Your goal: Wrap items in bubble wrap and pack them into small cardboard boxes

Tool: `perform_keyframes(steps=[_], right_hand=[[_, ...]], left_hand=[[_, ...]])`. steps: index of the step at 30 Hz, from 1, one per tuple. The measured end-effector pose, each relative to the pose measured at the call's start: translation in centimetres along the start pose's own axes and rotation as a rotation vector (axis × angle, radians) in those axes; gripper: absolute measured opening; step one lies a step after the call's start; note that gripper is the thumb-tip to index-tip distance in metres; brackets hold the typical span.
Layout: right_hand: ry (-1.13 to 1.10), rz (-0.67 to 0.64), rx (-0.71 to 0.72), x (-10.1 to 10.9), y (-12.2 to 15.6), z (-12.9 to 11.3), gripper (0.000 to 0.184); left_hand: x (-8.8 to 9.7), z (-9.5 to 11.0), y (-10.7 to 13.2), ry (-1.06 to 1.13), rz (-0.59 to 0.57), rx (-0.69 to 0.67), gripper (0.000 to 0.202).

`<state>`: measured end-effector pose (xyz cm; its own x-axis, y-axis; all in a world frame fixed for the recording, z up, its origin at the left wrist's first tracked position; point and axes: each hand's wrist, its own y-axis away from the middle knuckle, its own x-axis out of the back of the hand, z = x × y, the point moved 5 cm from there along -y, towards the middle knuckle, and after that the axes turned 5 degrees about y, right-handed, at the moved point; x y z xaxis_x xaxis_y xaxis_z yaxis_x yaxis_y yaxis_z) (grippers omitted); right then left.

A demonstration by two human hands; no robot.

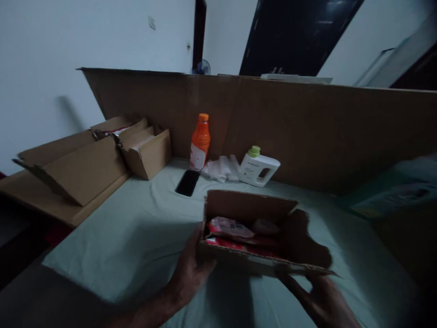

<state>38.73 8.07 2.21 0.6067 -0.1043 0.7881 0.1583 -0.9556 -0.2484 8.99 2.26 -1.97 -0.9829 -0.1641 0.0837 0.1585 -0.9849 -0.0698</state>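
Observation:
A small open cardboard box [246, 207] sits low in the middle of the head view, with red and pink packets [232, 228] inside. My left hand [191, 269] grips its near left corner, fingers closed round the edge. Under the near right edge lies my right hand [317, 298], its fingers stretched against the box's torn flap [303, 246]. The box rests on or just above a pale green sheet [136, 228].
Behind stand an orange bottle [200, 142], a white jug with a green cap [257, 167], crumpled white cloth [221, 168] and a black phone [187, 182]. Open cardboard boxes [88, 159] lie at the left. A tall cardboard wall [307, 127] closes the back.

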Motion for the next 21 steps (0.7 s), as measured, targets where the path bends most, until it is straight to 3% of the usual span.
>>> perform_keyframes(steps=[5,8,11,15,18,21], right_hand=[[-0.247,-0.205,0.323,-9.9,-5.8,-11.9,0.022],[-0.284,-0.359,0.494,-16.2,-9.7,-19.4,0.046],[-0.209,-0.410,0.584,-22.1,-12.9,-25.2,0.056],[-0.150,-0.352,0.535,-28.3,-13.9,-28.5,0.058],[-0.126,-0.376,0.536,-31.8,-12.0,-29.1,0.069],[-0.115,-0.412,0.571,-33.9,-10.5,-29.8,0.080]], left_hand=[[11.3,-3.0,4.4,0.028,0.489,0.204,0.050],[17.3,-3.9,6.0,0.065,0.768,0.174,0.057],[21.6,-4.0,6.2,0.078,0.924,0.107,0.059],[24.3,-4.2,3.9,0.084,0.981,0.065,0.062],[24.6,-4.5,1.7,0.077,0.969,0.058,0.066],[24.4,-4.9,-0.1,0.111,0.952,0.034,0.070]])
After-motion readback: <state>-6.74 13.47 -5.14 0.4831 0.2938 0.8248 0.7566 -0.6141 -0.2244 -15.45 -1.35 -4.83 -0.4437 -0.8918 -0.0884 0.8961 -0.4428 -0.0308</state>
